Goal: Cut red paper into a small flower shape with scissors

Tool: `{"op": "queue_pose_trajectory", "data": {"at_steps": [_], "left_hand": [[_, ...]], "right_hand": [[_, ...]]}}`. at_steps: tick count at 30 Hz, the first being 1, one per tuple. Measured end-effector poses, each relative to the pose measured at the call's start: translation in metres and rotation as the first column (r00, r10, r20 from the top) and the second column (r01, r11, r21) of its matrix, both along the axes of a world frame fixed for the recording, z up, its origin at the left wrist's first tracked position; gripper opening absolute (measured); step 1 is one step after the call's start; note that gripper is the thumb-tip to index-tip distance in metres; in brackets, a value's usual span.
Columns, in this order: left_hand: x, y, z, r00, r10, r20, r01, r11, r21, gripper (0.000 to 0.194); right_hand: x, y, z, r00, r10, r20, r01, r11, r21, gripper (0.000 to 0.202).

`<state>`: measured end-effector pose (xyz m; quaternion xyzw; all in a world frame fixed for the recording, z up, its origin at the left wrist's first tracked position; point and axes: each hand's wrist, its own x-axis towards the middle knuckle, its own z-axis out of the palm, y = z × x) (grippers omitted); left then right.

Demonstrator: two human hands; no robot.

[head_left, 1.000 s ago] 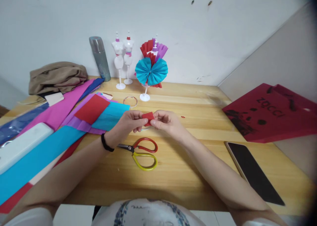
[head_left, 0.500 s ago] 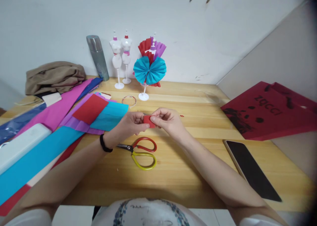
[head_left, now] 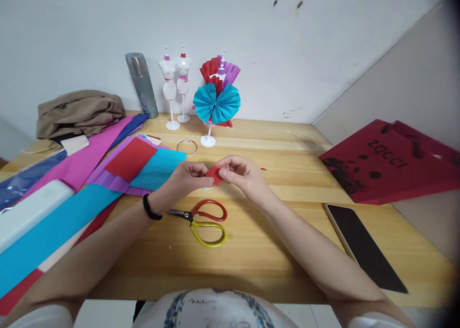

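A small piece of red paper [head_left: 214, 175] is held above the table between both hands. My left hand [head_left: 189, 175] pinches its left side between thumb and fingers. The right side is pinched by my right hand [head_left: 240, 173]. Just below them lie scissors [head_left: 192, 216] with one red and one yellow handle, blades pointing left. Left of my left hand, red [head_left: 131, 158] and blue [head_left: 160, 167] crepe-like sheets lie on a purple one. Behind my hands stands a small mannequin [head_left: 216, 102] dressed in pleated blue, red and purple paper.
Two bare white mannequins [head_left: 171, 88] and a grey bottle [head_left: 142, 86] stand by the wall. A ring of tape [head_left: 187, 147] lies in front of them. At right are a red paper bag [head_left: 384, 160] and a phone [head_left: 364, 246]. Paper strips [head_left: 53, 222] and brown cloth [head_left: 79, 112] fill the left.
The red paper has turned and looks narrower between my fingertips. A round edge now shows on the table beneath it. Both hands stay nearly in place.
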<state>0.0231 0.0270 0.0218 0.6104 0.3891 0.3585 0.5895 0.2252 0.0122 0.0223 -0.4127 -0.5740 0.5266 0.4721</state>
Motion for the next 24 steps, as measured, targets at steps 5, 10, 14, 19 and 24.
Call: {"op": "queue_pose_trajectory", "data": {"at_steps": [5,10,14,19,24], "left_hand": [[-0.001,0.0,0.002,0.997,-0.042,-0.058,0.044,0.998,0.036,0.03],[-0.002,-0.003,0.007,0.998,-0.058,-0.036,0.058,0.998,0.005,0.031],[-0.002,-0.001,0.007,0.997,-0.072,0.0,0.072,0.997,-0.021,0.033],[0.0,-0.001,0.002,0.994,-0.075,0.073,0.08,0.994,-0.067,0.03],[0.0,-0.002,-0.002,0.988,0.016,0.155,-0.001,0.996,-0.092,0.028]], "right_hand": [[0.001,0.002,-0.001,1.0,0.01,0.004,-0.009,0.999,-0.045,0.043],[-0.002,0.0,-0.001,0.999,-0.032,-0.024,0.031,0.999,-0.034,0.043],[-0.004,-0.003,0.003,1.0,0.016,-0.016,-0.017,0.998,-0.053,0.046],[-0.004,-0.003,0.001,1.0,-0.021,-0.023,0.02,0.999,-0.05,0.051],[-0.005,0.001,-0.004,1.0,-0.002,-0.02,0.001,0.999,-0.035,0.053]]}}
